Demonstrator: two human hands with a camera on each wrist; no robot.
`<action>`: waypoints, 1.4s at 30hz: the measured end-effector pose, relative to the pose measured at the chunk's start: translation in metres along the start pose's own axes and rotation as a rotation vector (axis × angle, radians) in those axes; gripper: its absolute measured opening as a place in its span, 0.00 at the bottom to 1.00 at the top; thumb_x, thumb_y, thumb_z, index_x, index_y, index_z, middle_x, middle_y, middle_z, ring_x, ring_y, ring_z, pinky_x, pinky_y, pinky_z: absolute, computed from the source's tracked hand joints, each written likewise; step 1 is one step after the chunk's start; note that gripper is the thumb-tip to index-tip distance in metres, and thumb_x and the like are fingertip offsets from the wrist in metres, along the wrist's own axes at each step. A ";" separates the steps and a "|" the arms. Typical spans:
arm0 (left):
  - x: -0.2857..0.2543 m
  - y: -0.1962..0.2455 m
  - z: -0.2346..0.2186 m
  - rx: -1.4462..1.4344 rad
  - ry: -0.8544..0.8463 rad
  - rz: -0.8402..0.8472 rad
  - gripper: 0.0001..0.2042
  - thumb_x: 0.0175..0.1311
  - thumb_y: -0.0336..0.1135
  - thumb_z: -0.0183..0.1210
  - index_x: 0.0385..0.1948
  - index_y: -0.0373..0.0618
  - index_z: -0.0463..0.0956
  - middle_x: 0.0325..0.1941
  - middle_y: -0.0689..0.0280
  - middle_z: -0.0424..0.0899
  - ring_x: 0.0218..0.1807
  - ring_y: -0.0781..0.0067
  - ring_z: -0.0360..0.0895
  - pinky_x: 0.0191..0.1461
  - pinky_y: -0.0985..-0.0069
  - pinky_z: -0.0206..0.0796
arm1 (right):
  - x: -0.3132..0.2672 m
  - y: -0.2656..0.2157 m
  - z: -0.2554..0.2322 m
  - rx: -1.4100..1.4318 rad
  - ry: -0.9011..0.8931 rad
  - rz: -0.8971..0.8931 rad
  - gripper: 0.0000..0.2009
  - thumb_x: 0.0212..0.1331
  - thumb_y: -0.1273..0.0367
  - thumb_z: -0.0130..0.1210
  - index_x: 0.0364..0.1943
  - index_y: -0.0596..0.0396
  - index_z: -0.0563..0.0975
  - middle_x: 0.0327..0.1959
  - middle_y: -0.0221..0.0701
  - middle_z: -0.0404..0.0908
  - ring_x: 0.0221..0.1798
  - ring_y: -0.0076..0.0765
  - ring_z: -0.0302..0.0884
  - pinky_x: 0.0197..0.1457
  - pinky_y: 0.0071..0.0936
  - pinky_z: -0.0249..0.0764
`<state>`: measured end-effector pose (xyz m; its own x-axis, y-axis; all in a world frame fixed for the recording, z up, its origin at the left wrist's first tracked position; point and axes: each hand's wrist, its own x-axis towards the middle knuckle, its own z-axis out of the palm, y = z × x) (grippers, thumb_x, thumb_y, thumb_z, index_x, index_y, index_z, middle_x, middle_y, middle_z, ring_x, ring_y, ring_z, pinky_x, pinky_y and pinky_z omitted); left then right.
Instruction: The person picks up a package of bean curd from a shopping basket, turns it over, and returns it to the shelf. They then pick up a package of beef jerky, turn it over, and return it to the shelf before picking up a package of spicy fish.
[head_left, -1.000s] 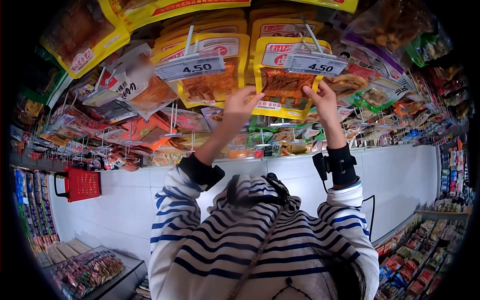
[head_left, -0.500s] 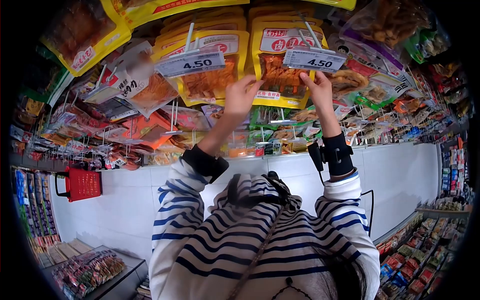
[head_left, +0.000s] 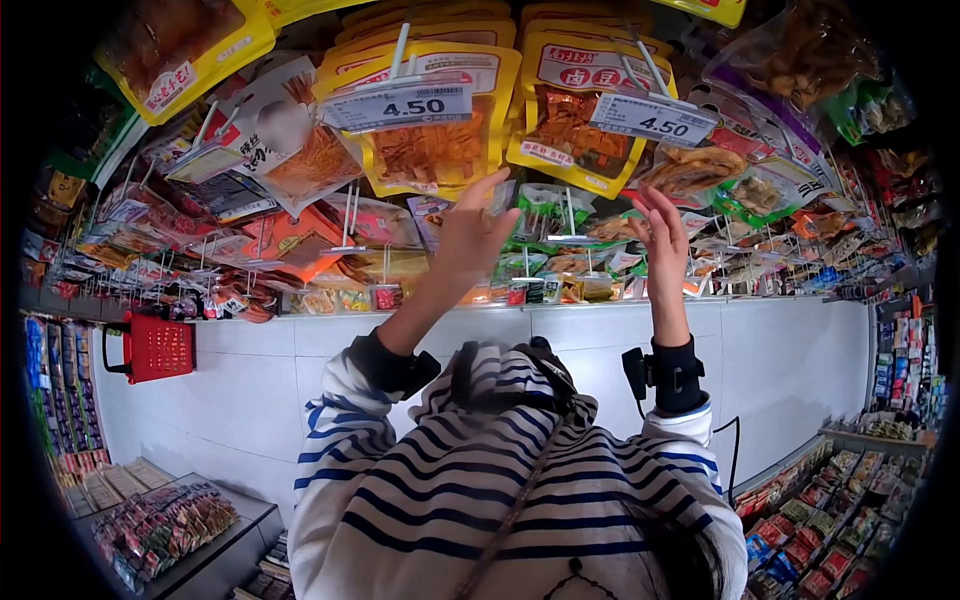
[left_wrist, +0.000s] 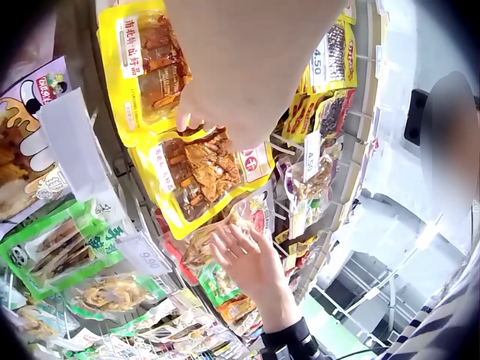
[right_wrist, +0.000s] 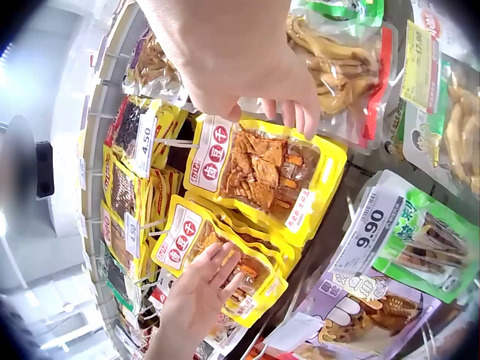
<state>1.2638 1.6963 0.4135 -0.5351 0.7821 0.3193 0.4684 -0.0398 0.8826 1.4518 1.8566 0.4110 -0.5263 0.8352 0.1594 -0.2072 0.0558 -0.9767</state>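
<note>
Two neighbouring yellow snack packs hang on hooks behind 4.50 price tags: the left pack (head_left: 430,155) and the right pack (head_left: 580,115), which hangs tilted and shows brown pieces through its window. My left hand (head_left: 472,235), fingers apart, is just below the left pack's lower edge and holds nothing. Below and right of the right pack is my right hand (head_left: 662,240), fingers spread and empty. In the right wrist view the left hand (right_wrist: 199,292) overlaps a yellow pack (right_wrist: 180,232). The left wrist view shows the right hand (left_wrist: 255,266) with its palm visible.
More hanging packs surround the hands, among them a clear pack of pale strips (head_left: 700,170) and an orange pack (head_left: 310,245). Metal hooks and price tags (head_left: 655,118) jut out from the rack. A red basket (head_left: 160,348) stands on the floor at left.
Both hands have let go of the right yellow pack's lower edge and moved down from it, fingers spreading. The pack now hangs tilted on its hook.
</note>
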 end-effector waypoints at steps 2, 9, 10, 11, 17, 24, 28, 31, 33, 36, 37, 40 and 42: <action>-0.006 0.000 0.000 -0.037 -0.004 -0.005 0.18 0.54 0.29 0.52 0.49 0.40 0.63 0.52 0.61 0.68 0.51 0.71 0.67 0.53 0.74 0.60 | -0.008 0.003 -0.003 -0.006 0.000 0.038 0.19 0.59 0.64 0.42 0.51 0.59 0.63 0.51 0.36 0.66 0.53 0.32 0.64 0.53 0.28 0.63; -0.026 -0.020 0.013 -0.143 -0.001 -0.018 0.18 0.54 0.26 0.51 0.49 0.43 0.63 0.51 0.62 0.67 0.50 0.73 0.67 0.50 0.76 0.61 | -0.028 0.021 -0.007 0.073 -0.005 0.126 0.19 0.59 0.64 0.42 0.51 0.60 0.63 0.51 0.36 0.66 0.52 0.31 0.65 0.54 0.31 0.64; -0.029 -0.020 0.014 -0.141 -0.002 -0.040 0.19 0.54 0.26 0.51 0.49 0.44 0.63 0.51 0.62 0.67 0.50 0.72 0.67 0.49 0.77 0.61 | -0.030 0.024 -0.009 0.095 -0.004 0.140 0.18 0.59 0.64 0.42 0.51 0.60 0.63 0.51 0.36 0.66 0.52 0.30 0.65 0.54 0.30 0.64; -0.032 -0.022 0.016 -0.138 -0.003 -0.062 0.19 0.53 0.27 0.52 0.49 0.44 0.63 0.52 0.61 0.66 0.50 0.71 0.66 0.47 0.78 0.62 | -0.032 0.025 -0.010 0.118 -0.003 0.154 0.18 0.58 0.65 0.42 0.50 0.59 0.64 0.50 0.36 0.66 0.52 0.30 0.65 0.53 0.29 0.64; -0.053 -0.021 0.019 -0.140 0.034 -0.093 0.19 0.53 0.26 0.52 0.49 0.45 0.63 0.53 0.62 0.65 0.52 0.70 0.65 0.49 0.77 0.62 | -0.043 0.024 -0.020 0.118 -0.009 0.181 0.18 0.59 0.65 0.41 0.51 0.60 0.63 0.50 0.37 0.67 0.51 0.31 0.66 0.52 0.27 0.66; -0.071 -0.013 0.022 -0.188 0.198 -0.148 0.18 0.55 0.23 0.49 0.48 0.44 0.62 0.52 0.65 0.66 0.54 0.74 0.64 0.49 0.81 0.61 | -0.060 0.012 -0.049 0.096 -0.054 0.158 0.21 0.59 0.59 0.41 0.52 0.59 0.63 0.51 0.37 0.66 0.51 0.32 0.66 0.51 0.30 0.65; -0.078 0.004 0.030 -0.071 0.240 -0.123 0.18 0.55 0.20 0.47 0.49 0.40 0.59 0.52 0.61 0.65 0.55 0.73 0.63 0.49 0.81 0.62 | -0.078 0.001 -0.082 0.091 -0.054 0.187 0.20 0.58 0.60 0.41 0.51 0.59 0.63 0.51 0.37 0.66 0.50 0.31 0.67 0.51 0.28 0.66; -0.090 0.008 0.053 -0.123 0.235 -0.146 0.19 0.54 0.19 0.47 0.49 0.41 0.58 0.52 0.61 0.65 0.55 0.72 0.63 0.49 0.82 0.62 | -0.096 0.003 -0.110 0.111 -0.019 0.227 0.18 0.58 0.63 0.42 0.50 0.59 0.64 0.50 0.35 0.67 0.49 0.30 0.67 0.50 0.26 0.66; -0.104 0.013 0.066 -0.154 0.226 -0.189 0.20 0.54 0.19 0.48 0.49 0.41 0.58 0.52 0.61 0.65 0.55 0.72 0.63 0.47 0.82 0.63 | -0.107 0.011 -0.127 0.109 -0.007 0.281 0.18 0.58 0.63 0.42 0.49 0.59 0.65 0.50 0.35 0.67 0.49 0.30 0.67 0.50 0.26 0.66; -0.130 0.019 0.089 -0.128 0.266 -0.154 0.21 0.52 0.18 0.49 0.49 0.41 0.58 0.52 0.62 0.65 0.55 0.73 0.63 0.48 0.81 0.63 | -0.124 0.017 -0.140 0.098 -0.069 0.330 0.18 0.58 0.63 0.42 0.49 0.58 0.65 0.48 0.34 0.68 0.48 0.30 0.68 0.50 0.28 0.66; -0.140 0.024 0.094 -0.120 0.277 -0.166 0.21 0.52 0.19 0.50 0.50 0.41 0.58 0.53 0.62 0.65 0.55 0.72 0.63 0.48 0.81 0.63 | -0.129 0.022 -0.142 0.109 -0.096 0.341 0.18 0.58 0.63 0.42 0.49 0.58 0.65 0.48 0.34 0.68 0.48 0.30 0.67 0.50 0.28 0.66; -0.173 0.028 0.112 -0.052 0.331 -0.254 0.22 0.52 0.21 0.51 0.49 0.42 0.57 0.53 0.62 0.64 0.55 0.71 0.63 0.49 0.79 0.62 | -0.144 0.039 -0.144 0.122 -0.161 0.393 0.17 0.59 0.62 0.41 0.48 0.58 0.66 0.46 0.33 0.69 0.48 0.32 0.68 0.50 0.29 0.66; -0.195 0.026 0.122 -0.122 0.356 -0.333 0.21 0.52 0.21 0.51 0.49 0.42 0.57 0.53 0.62 0.64 0.55 0.70 0.63 0.49 0.79 0.62 | -0.156 0.047 -0.141 0.148 -0.205 0.443 0.17 0.59 0.61 0.41 0.47 0.57 0.66 0.46 0.34 0.69 0.48 0.33 0.68 0.49 0.30 0.67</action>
<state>1.4661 1.6182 0.3321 -0.8581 0.5050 0.0927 0.1571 0.0864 0.9838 1.6406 1.8065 0.3200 -0.7377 0.6363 -0.2259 -0.0344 -0.3696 -0.9286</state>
